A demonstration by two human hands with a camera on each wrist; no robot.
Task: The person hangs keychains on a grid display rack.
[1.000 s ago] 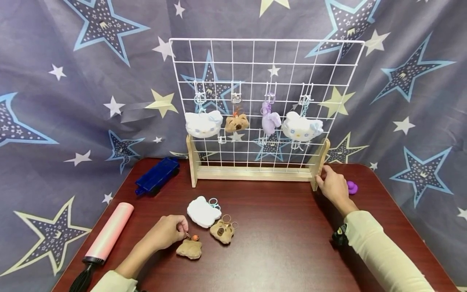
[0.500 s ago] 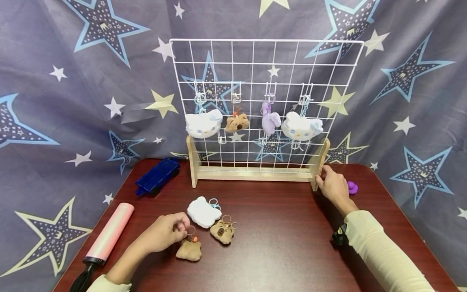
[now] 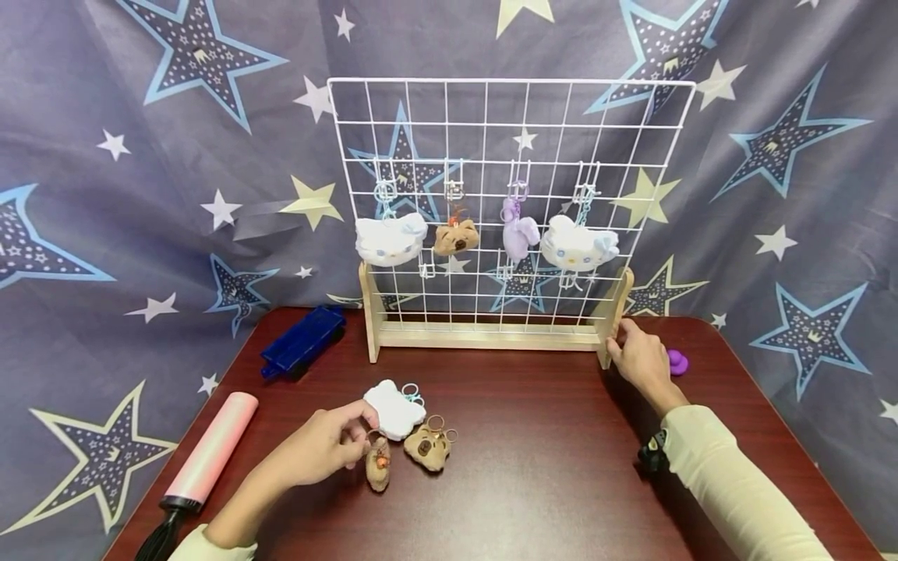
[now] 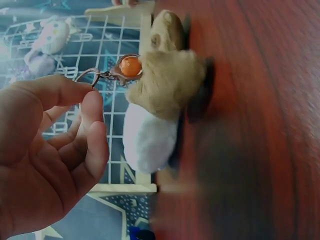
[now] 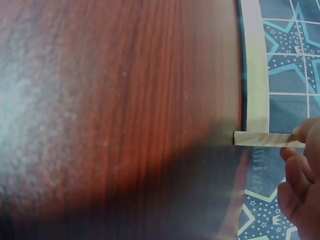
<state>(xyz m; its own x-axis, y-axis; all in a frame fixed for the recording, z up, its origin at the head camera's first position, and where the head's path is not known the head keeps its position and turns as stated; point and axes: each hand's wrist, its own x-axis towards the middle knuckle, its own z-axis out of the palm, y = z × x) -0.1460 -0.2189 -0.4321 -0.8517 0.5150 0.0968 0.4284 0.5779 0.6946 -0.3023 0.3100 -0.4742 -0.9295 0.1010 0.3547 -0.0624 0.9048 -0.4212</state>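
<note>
Between thumb and forefinger my left hand [image 3: 319,448] pinches the metal ring of a brown plush keychain [image 4: 165,85]. An orange bead [image 4: 131,66] sits by its clasp, and the plush hangs edge-on in the head view, close over the table. Just beyond it lie a white plush keychain [image 3: 394,409], face hidden, and a brown bear keychain [image 3: 427,447], face up. My right hand [image 3: 640,357] grips the right wooden leg [image 5: 260,139] of a white wire grid rack [image 3: 484,333]. On the rack's hooks hang two white cat plushes [image 3: 391,240], a brown bear [image 3: 457,236] and a purple plush [image 3: 521,236].
At the back left of the table [image 3: 533,467] lies a dark blue tray-like object [image 3: 303,340]. A pink hand pump [image 3: 213,448] is along the left edge. Beyond my right hand sits a small purple object [image 3: 677,361]. A starry curtain [image 3: 140,234] stands behind.
My left hand has moved slightly right and forward with the brown plush keychain, which has turned from lying flat to hanging edge-on from its ring. My right hand stays at the rack's leg.
</note>
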